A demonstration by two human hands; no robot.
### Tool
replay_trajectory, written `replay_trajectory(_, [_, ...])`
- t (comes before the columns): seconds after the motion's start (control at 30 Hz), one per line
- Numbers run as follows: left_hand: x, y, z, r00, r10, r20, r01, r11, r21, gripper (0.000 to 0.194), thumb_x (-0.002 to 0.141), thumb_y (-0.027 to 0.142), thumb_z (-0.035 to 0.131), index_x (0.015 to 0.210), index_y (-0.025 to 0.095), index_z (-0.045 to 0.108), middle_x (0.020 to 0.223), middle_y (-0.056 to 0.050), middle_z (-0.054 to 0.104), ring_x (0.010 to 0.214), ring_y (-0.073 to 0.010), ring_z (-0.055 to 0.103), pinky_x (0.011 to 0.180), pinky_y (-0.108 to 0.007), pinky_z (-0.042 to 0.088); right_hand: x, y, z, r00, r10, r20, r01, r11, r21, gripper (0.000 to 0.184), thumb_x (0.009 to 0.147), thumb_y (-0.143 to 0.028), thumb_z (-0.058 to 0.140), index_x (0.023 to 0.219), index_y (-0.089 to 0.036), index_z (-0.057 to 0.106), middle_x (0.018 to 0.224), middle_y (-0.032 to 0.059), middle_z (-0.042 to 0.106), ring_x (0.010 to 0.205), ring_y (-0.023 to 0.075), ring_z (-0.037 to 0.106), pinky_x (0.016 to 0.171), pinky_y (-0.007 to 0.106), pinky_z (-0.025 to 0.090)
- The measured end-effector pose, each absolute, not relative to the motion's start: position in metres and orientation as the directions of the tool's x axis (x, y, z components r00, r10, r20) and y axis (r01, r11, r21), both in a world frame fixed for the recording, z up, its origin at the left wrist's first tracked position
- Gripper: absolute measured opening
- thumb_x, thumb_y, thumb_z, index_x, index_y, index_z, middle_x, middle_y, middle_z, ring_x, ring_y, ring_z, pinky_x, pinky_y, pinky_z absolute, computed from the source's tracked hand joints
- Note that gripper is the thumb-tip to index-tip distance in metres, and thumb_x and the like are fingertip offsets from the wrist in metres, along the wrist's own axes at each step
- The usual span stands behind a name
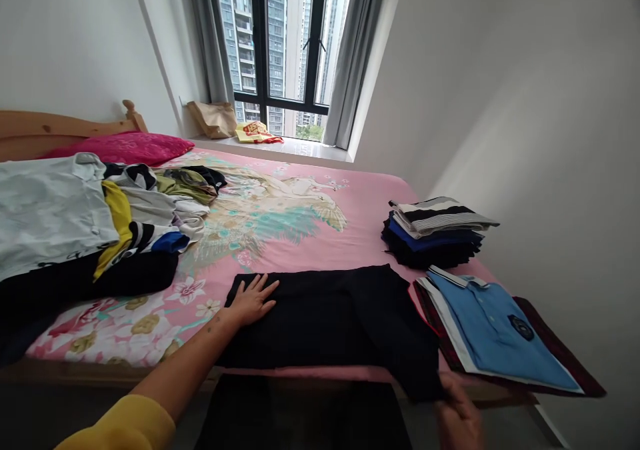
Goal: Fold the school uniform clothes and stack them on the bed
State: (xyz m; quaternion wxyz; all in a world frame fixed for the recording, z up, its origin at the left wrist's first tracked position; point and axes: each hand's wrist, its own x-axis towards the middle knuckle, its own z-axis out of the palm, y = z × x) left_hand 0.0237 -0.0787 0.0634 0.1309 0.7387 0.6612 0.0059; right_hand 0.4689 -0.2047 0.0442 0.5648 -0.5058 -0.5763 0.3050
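Note:
A black top (310,317) lies sideways across the front of the bed, folded lengthwise, with a bit of red trim at its right end. My left hand (254,301) rests flat on its left end, fingers spread. At the lower right, my right hand (457,410) pinches the end of the top's sleeve, which hangs over the bed's front edge. That hand is slightly blurred and its fingertips are partly hidden.
Right of the top lie folded shirts with a light blue polo shirt (500,323) uppermost. Behind them stands a folded stack (435,230) against the wall. Loose clothes (60,210) heap at the left, near a magenta pillow (125,147). Bags (215,118) sit on the windowsill.

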Motion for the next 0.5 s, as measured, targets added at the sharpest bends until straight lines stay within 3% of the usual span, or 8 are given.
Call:
replay_trajectory(0.07, [0.028,-0.076,0.063,0.094,0.968,-0.233,0.982,-0.052,0.183,0.057,0.086,0.044,0.043,0.141,0.034,0.033,0.153,-0.010,0.019,0.140,-0.0330,0.014,0.104,-0.065,0.010,0.455,-0.216,0.045,-0.100,0.907,0.409,0.319,0.418,-0.850,0.013,0.073,-0.018,0.054,0.084,-0.022,0.062,0.092,0.0040,0.067,0.092,0.0228,0.063,0.078,0.029,0.052])
replay_trajectory(0.13, [0.037,-0.079,0.070,0.080,0.979,-0.189,0.984,-0.047,0.175,0.057,0.085,0.043,0.044,0.140,0.030,0.036,0.152,-0.013,0.022,0.140,-0.0338,0.015,0.105,-0.065,0.009,0.440,-0.222,0.050,-0.309,0.843,0.440,0.359,0.532,-0.767,0.017,0.072,-0.012,0.052,0.084,-0.023,0.059,0.092,0.0035,0.066,0.102,0.0233,0.060,0.087,0.031,0.049])
replay_trajectory(0.23, [0.068,-0.102,0.086,0.262,0.965,-0.013,0.931,-0.249,0.268,0.073,0.077,0.045,0.056,0.143,0.026,0.030,0.152,-0.013,0.022,0.140,-0.0320,0.014,0.109,-0.059,0.007,0.423,-0.219,0.061,-0.380,0.806,0.454,0.390,0.585,-0.711,0.025,0.074,-0.007,0.047,0.090,-0.024,0.054,0.090,0.0021,0.064,0.104,0.0194,0.058,0.091,0.030,0.047])
replay_trajectory(0.3, [0.101,-0.128,0.094,0.502,0.863,0.050,0.785,-0.480,0.391,0.098,0.063,0.050,0.070,0.145,0.032,0.020,0.154,-0.008,0.015,0.140,-0.0334,0.012,0.110,-0.058,0.004,0.415,-0.211,0.071,-0.330,0.837,0.436,0.402,0.543,-0.737,0.025,0.080,-0.008,0.043,0.096,-0.024,0.053,0.096,0.0035,0.063,0.105,0.0174,0.057,0.092,0.030,0.046])
replay_trajectory(0.37, [0.139,-0.156,0.096,0.654,0.754,0.055,0.608,-0.568,0.554,0.111,0.054,0.052,0.075,0.146,0.032,0.016,0.154,-0.010,0.014,0.139,-0.0375,0.014,0.108,-0.062,0.002,0.408,-0.200,0.085,-0.271,0.860,0.433,0.375,0.509,-0.775,0.022,0.086,-0.011,0.041,0.100,-0.024,0.053,0.100,0.0051,0.061,0.106,0.0166,0.056,0.091,0.030,0.047])
replay_trajectory(0.43, [0.178,-0.180,0.093,0.649,0.754,0.103,0.443,-0.484,0.754,0.104,0.059,0.049,0.073,0.146,0.029,0.019,0.152,-0.013,0.021,0.137,-0.0372,0.022,0.110,-0.060,0.009,0.401,-0.188,0.098,-0.270,0.854,0.445,0.321,0.515,-0.795,0.019,0.088,-0.015,0.042,0.101,-0.024,0.053,0.101,0.0056,0.060,0.105,0.0164,0.055,0.089,0.030,0.048])
replay_trajectory(0.5, [0.211,-0.197,0.088,0.516,0.849,0.114,0.237,-0.269,0.933,0.081,0.069,0.046,0.067,0.141,0.026,0.035,0.141,-0.013,0.042,0.128,-0.0330,0.039,0.108,-0.051,0.027,0.395,-0.180,0.108,-0.308,0.832,0.461,0.276,0.542,-0.794,0.019,0.089,-0.016,0.044,0.102,-0.024,0.053,0.101,0.0050,0.060,0.104,0.0164,0.055,0.090,0.032,0.048])
